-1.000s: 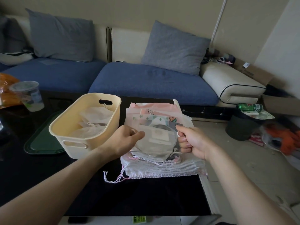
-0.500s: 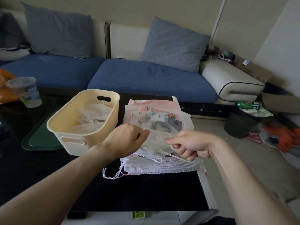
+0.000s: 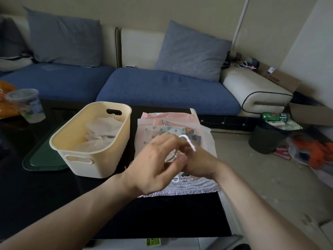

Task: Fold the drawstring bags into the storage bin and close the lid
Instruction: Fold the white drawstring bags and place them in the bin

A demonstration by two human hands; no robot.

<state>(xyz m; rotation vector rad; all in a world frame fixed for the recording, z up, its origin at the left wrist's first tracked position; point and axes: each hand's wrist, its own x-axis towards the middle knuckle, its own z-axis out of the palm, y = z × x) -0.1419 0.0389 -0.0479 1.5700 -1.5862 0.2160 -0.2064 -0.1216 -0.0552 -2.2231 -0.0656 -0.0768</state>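
Note:
A cream storage bin point(image 3: 86, 165) stands open on the black table, with folded white drawstring bags point(image 3: 103, 129) inside. To its right lies a pile of flat drawstring bags point(image 3: 168, 121), pink and printed on top, with gathered white edges at the near side. My left hand point(image 3: 153, 165) and my right hand point(image 3: 200, 163) meet above this pile. Between them they grip a small translucent bag that is almost wholly hidden. Its white cord loop point(image 3: 188, 142) sticks up between my fingers. Motion blur hides how the fingers lie.
A dark green lid point(image 3: 41, 160) lies flat left of the bin. A plastic cup point(image 3: 27, 105) stands at the table's far left. The blue sofa runs behind the table. On the floor at right are a black waste bin point(image 3: 266, 139) and a green can point(image 3: 275, 116).
My hands have come together over the pile, folding the translucent bag small between them. Earlier they held it spread by its two sides. The cord loop now pokes up.

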